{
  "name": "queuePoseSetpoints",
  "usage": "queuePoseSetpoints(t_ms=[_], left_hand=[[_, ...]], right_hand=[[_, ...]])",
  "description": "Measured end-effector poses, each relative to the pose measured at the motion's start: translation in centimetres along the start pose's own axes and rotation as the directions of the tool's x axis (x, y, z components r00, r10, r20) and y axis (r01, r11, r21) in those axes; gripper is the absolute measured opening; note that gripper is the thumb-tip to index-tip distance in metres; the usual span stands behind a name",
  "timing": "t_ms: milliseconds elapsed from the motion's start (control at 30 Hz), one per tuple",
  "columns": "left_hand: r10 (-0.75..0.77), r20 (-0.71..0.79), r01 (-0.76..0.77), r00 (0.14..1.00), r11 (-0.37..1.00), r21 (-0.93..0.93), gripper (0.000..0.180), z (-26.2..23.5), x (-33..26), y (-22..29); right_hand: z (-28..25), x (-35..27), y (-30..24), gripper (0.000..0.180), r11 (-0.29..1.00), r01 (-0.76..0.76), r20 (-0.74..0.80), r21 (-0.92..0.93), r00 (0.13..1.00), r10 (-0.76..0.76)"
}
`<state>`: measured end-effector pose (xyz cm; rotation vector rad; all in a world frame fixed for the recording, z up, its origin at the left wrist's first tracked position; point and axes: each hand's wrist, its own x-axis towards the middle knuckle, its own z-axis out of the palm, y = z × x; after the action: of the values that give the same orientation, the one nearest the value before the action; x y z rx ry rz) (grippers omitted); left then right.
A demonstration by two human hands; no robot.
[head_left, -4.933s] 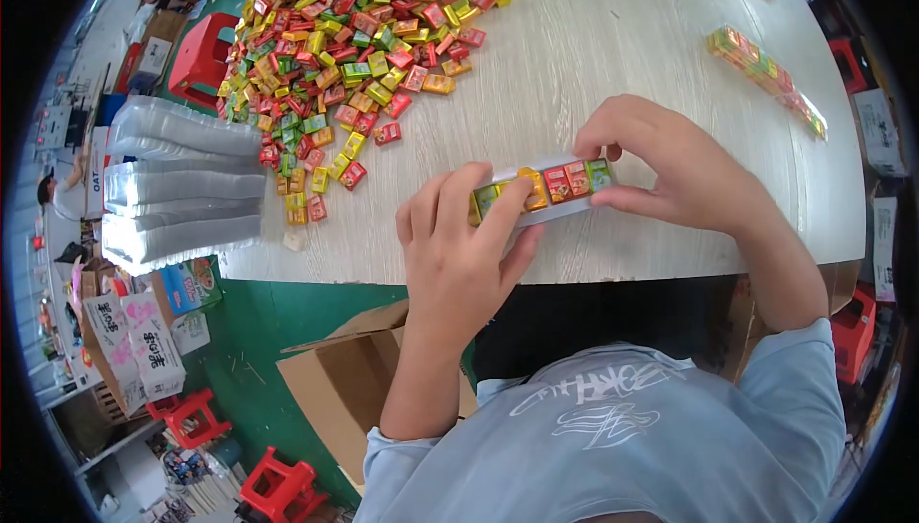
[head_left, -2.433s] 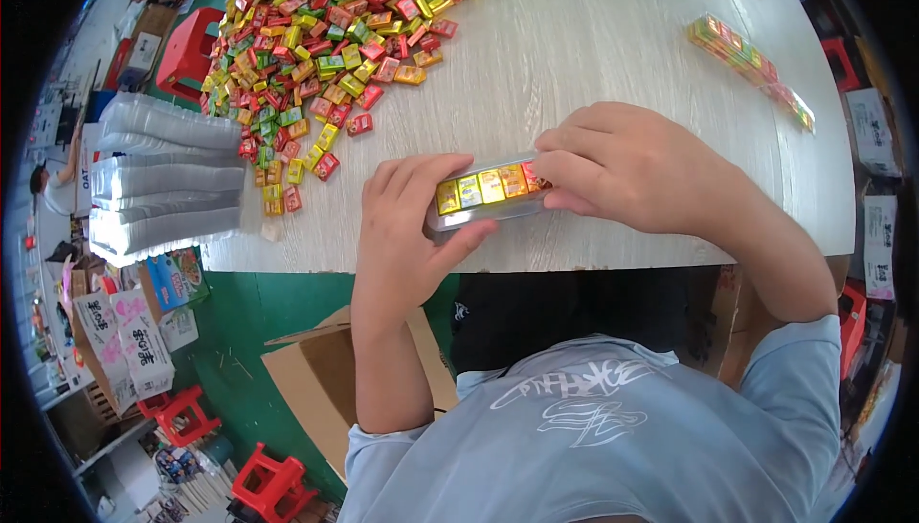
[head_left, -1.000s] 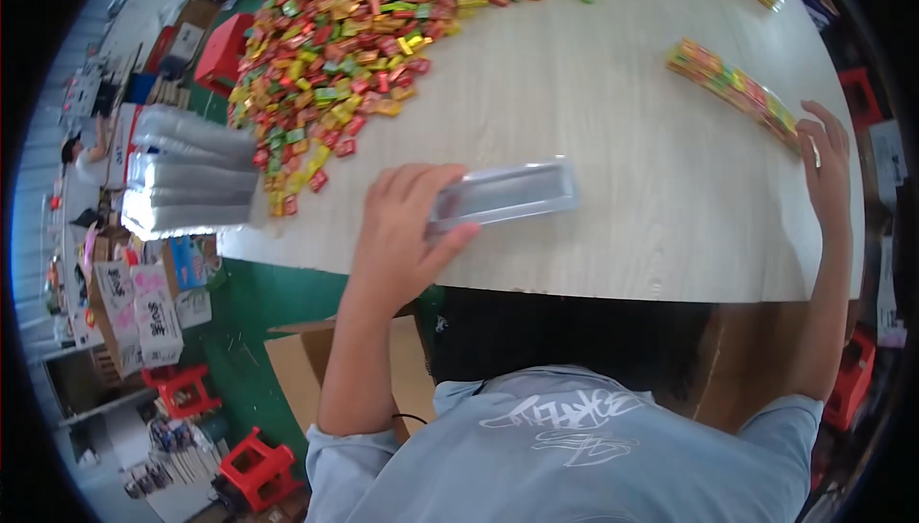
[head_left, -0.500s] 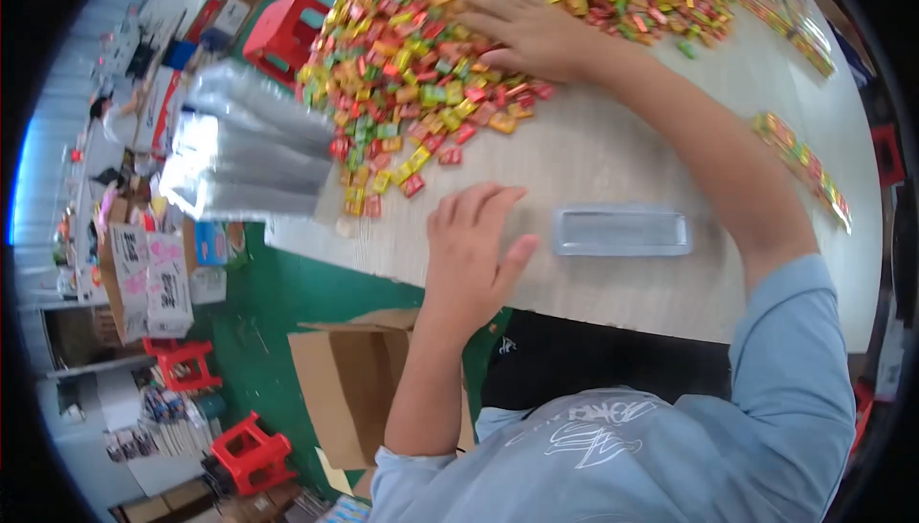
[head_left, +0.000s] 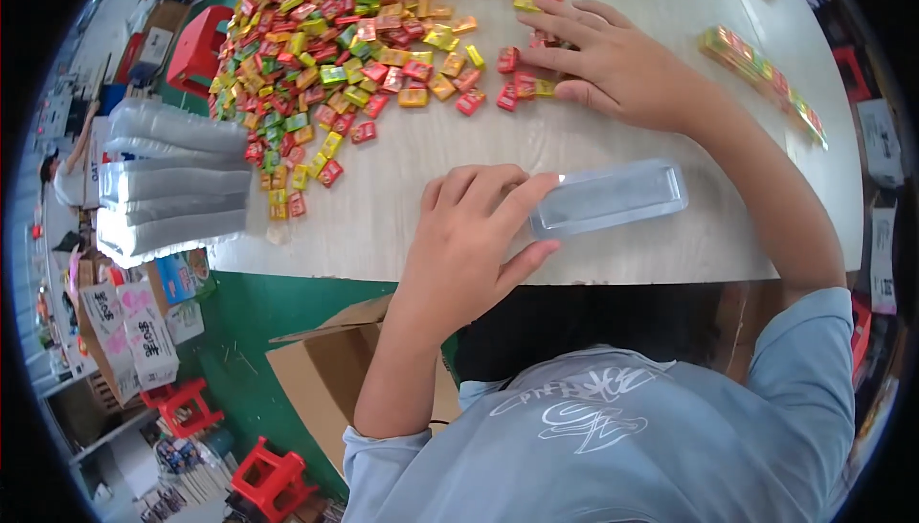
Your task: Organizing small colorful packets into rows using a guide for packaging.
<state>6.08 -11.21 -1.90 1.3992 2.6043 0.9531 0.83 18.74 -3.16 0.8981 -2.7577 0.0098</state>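
A shallow clear plastic tray (head_left: 617, 200) lies slightly slanted near the table's front edge. My left hand (head_left: 469, 236) has its thumb and index finger on either side of the tray's left end, holding it between them. My right hand (head_left: 622, 73) lies palm down above the tray, fingers spread over a few small wrapped candies (head_left: 507, 94). Some of these candies are hidden under the fingers. Beyond and to the left spreads a large pile of red, yellow, green and orange wrapped candies (head_left: 325, 73).
Stacked clear trays (head_left: 172, 183) stand at the table's left edge. Long filled candy packs (head_left: 766, 83) lie at the right of the pale table (head_left: 402, 236). Below left is an open cardboard box (head_left: 325, 379); red stools (head_left: 273, 480) stand on the green floor.
My right hand has drawn back from the pile toward me, with a few candies by its fingers. My left hand has reached the tray, which now sits tilted. The view has shifted.
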Motion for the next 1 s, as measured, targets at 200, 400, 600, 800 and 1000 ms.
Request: queuePoseSetpoints(t_ms=[200, 400, 600, 800, 1000], left_hand=[[0.065, 0.088, -0.065, 0.994, 0.998, -0.005, 0.062, 0.9, 0.9, 1.8], [0.049, -0.192, -0.004, 0.980, 0.974, 0.227, 0.063, 0.2, 2.5, -0.7], [0.015, -0.104, 0.035, 0.995, 0.886, 0.463, 0.052, 1.4, 5.0, -1.0], [-0.022, -0.020, 0.027, 1.000, 0.952, 0.303, 0.042, 1.3, 4.0, 0.1], [-0.077, 0.020, 0.068, 0.997, 0.953, 0.294, 0.047, 1.1, 2.2, 1.1]], right_hand=[[-2.8, -2.4, -0.3, 0.028, 0.991, -0.007, -0.323, 0.135, 0.945, 0.051], [-2.4, -4.8, -1.2, 0.017, 0.983, -0.098, -0.228, 0.153, 0.965, 0.132], [-2.6, -5.0, -0.9, 0.019, 0.983, -0.063, -0.265, 0.174, 0.958, 0.108], [-2.9, -6.1, 0.1, 0.016, 0.903, -0.099, -0.142, 0.418, 0.975, 0.172], [-3.9, -6.7, 0.6, 0.016, 0.935, -0.094, -0.052, 0.343, 0.992, 0.119]])
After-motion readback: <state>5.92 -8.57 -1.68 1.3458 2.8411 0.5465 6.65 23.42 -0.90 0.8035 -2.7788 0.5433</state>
